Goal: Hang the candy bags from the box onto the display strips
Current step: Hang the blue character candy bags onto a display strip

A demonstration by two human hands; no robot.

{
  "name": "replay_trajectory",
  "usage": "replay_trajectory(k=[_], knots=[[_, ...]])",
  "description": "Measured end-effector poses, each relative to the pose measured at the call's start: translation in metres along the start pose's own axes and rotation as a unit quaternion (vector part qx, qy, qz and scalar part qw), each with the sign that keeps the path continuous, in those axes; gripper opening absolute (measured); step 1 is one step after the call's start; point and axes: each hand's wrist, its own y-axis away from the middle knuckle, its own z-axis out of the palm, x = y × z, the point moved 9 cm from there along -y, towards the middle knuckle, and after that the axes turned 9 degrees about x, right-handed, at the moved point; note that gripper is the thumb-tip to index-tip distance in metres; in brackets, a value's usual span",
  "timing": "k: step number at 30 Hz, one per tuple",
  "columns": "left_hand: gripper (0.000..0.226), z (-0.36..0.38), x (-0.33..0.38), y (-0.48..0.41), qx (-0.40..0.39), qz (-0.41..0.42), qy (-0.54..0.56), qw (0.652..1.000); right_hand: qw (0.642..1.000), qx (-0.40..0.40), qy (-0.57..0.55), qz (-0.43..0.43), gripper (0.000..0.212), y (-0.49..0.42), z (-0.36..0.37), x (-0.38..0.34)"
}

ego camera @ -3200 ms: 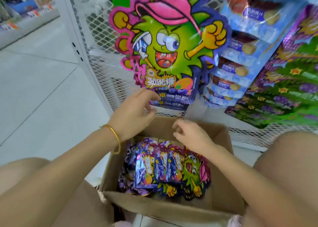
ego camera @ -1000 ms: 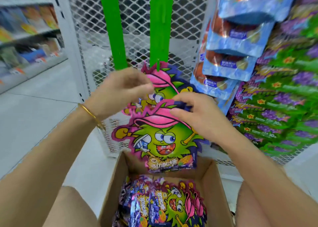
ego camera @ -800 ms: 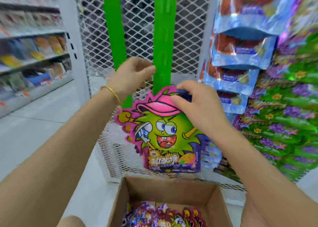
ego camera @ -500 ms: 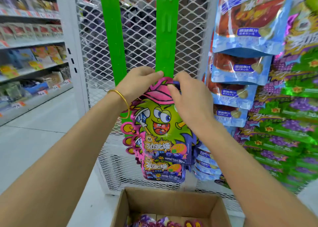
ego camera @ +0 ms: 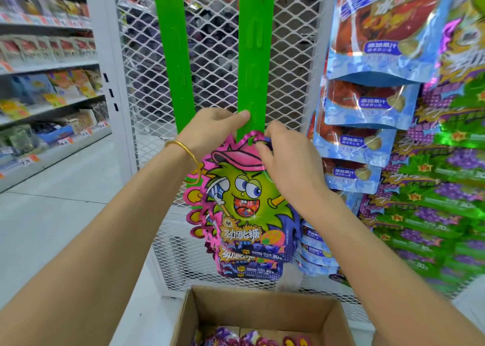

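A candy bag (ego camera: 244, 201) with a green cartoon face and pink cap hangs against the right green display strip (ego camera: 253, 57). My right hand (ego camera: 288, 162) pinches the bag's top edge at the strip. My left hand (ego camera: 210, 133) holds the strip just above the bag, thumb pressed on its front. Another bag of the same kind (ego camera: 249, 265) hangs below it. A second green strip (ego camera: 173, 57) hangs bare to the left. The cardboard box (ego camera: 262, 309) sits below, with several more bags (ego camera: 249, 340) inside at the frame's bottom edge.
A white wire-mesh panel (ego camera: 288, 57) stands behind the strips. Blue snack bags (ego camera: 367, 104) and green-purple bags (ego camera: 446, 201) hang on the right. Store shelves (ego camera: 47, 83) run along the left beside a pale floor aisle.
Both hands left the box, lifted one bag up past the lower hanging bag and brought its top to the right strip. My left hand now grips the strip.
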Motion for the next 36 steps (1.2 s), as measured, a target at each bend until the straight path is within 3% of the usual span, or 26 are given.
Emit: replay_trajectory(k=[4, 7, 9, 11, 13, 15, 16, 18, 20, 22, 25, 27, 31, 34, 36], knots=[[0.023, 0.018, -0.007, 0.016, -0.056, 0.074, -0.014, 0.996, 1.000, -0.017, -0.014, 0.008, 0.024, 0.012, 0.009, 0.005], [0.028, 0.023, -0.013, 0.023, -0.048, 0.125, -0.025, 0.991, 0.999, 0.036, -0.004, -0.003, 0.029, 0.018, 0.003, 0.001], [0.043, 0.019, -0.019, 0.027, 0.004, 0.135, -0.050, 0.990, 0.994, 0.100, 0.014, -0.031, 0.032, 0.025, -0.005, -0.002], [0.055, 0.005, -0.019, 0.046, 0.111, 0.161, -0.073, 0.978, 0.985, 0.163, -0.007, -0.062, 0.036, 0.042, -0.015, -0.007], [0.051, -0.006, -0.026, 0.083, 0.221, 0.205, -0.057, 0.952, 0.970, 0.212, -0.044, -0.108, 0.034, 0.075, -0.024, -0.009], [0.039, 0.006, -0.051, 0.127, 0.246, 0.221, -0.036, 0.943, 0.966, 0.210, -0.071, -0.133, 0.027, 0.120, -0.014, -0.001], [0.035, 0.023, -0.071, 0.145, 0.212, 0.209, -0.038, 0.954, 0.975, 0.160, -0.074, -0.133, 0.024, 0.144, 0.003, 0.006], [0.035, 0.071, -0.122, 0.173, 0.070, 0.145, -0.074, 0.984, 0.992, -0.042, -0.082, -0.088, 0.022, 0.194, 0.063, 0.029], [0.043, 0.117, -0.178, 0.198, -0.083, 0.071, -0.136, 0.985, 0.953, -0.290, -0.084, 0.008, 0.025, 0.260, 0.138, 0.066], [0.052, 0.147, -0.218, 0.216, -0.200, 0.012, -0.186, 0.962, 0.893, -0.431, -0.081, 0.102, 0.029, 0.328, 0.198, 0.104], [0.048, 0.168, -0.254, 0.236, -0.320, -0.028, -0.256, 0.912, 0.819, -0.524, -0.084, 0.219, 0.034, 0.413, 0.251, 0.141], [0.045, 0.172, -0.265, 0.244, -0.357, -0.033, -0.276, 0.892, 0.784, -0.565, -0.069, 0.247, 0.050, 0.459, 0.272, 0.148], [0.042, 0.171, -0.271, 0.247, -0.377, -0.042, -0.296, 0.877, 0.768, -0.619, -0.027, 0.162, 0.093, 0.506, 0.299, 0.127], [0.042, 0.170, -0.268, 0.244, -0.377, -0.069, -0.268, 0.884, 0.748, -0.663, 0.040, 0.010, 0.102, 0.519, 0.310, 0.099], [0.043, 0.168, -0.269, 0.245, -0.378, -0.085, -0.253, 0.887, 0.732, -0.675, 0.085, -0.022, 0.107, 0.528, 0.312, 0.099]])
